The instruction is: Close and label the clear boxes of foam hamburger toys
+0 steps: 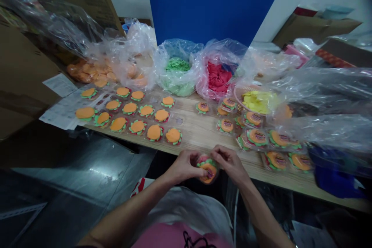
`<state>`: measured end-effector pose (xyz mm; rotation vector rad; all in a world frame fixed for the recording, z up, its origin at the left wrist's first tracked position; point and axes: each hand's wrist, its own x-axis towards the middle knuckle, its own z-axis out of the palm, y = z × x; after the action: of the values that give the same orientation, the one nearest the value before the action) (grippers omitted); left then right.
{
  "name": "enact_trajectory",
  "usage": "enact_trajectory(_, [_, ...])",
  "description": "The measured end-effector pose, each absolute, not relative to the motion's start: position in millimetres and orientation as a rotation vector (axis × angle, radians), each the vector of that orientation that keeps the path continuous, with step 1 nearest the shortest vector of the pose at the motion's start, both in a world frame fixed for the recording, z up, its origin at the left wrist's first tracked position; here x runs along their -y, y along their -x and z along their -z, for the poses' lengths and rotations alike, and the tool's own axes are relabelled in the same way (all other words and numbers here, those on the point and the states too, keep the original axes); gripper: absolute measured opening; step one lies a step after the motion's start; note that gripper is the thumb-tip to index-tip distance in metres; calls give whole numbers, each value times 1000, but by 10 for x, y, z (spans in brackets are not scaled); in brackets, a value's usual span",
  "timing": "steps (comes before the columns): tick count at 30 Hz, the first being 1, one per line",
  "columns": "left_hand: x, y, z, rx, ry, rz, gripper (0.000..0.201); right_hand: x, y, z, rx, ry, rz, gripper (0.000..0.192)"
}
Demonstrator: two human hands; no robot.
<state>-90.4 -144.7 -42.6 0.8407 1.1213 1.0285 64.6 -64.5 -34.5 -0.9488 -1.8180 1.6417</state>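
The bench (195, 133) has a light, wood-like top. On its left part there are rows of orange burger shapes (137, 126) in clear plastic. On its right part lie labelled burger packs (257, 137), some of them stacked. Toward the back stand a bag of green pieces (178, 65) and a bag of red pieces (219, 77).

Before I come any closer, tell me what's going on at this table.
The person's left hand holds a clear burger pack in front of the table, with the right hand at its edge. Unprinted burgers lie in rows on the left; printed packs, some stacked, are on the right. Behind are bagged green pieces and red pieces.
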Motion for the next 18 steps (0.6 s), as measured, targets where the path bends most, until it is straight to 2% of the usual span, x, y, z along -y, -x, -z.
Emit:
enact_trajectory(5, [1412,932,448,-1161,-964,-900,26,677,-547,218,2106,873,-1584,20])
enact_trajectory(8, [1410,907,457,-1127,-947,-905,25,740,-522,278,2032,920,-1531,23])
enact_trajectory(13, [1451,860,411,-1072,-788,-1015,31,750,-551,394,1714,1031,-1615,27])
enact_trajectory(18, [1460,862,349,-1071,-665,-1129,32,716,-631,434,1765,1089,-1523,29])
